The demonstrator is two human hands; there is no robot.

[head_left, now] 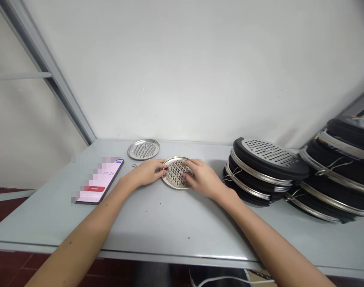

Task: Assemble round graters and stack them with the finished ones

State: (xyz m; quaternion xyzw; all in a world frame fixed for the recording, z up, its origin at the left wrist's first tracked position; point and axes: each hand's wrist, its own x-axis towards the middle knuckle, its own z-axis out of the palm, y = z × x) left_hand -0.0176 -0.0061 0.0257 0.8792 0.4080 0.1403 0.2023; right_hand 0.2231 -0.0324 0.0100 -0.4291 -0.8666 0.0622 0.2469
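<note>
A round metal grater disc with raised, rough holes lies on the grey table in front of me. My left hand grips its left rim, thumb and fingers close together at the edge. From the other side, my right hand holds the disc, its curled fingertips resting on the perforated face and its palm hiding the right rim. Behind my left hand, a second round grater disc lies flat. A small wire loop shows partly beside my left hand.
A phone showing a timer lies at the left. Stacks of black-rimmed round graters and larger ones with wire clasps stand on the right. A white wall rises behind the grey table.
</note>
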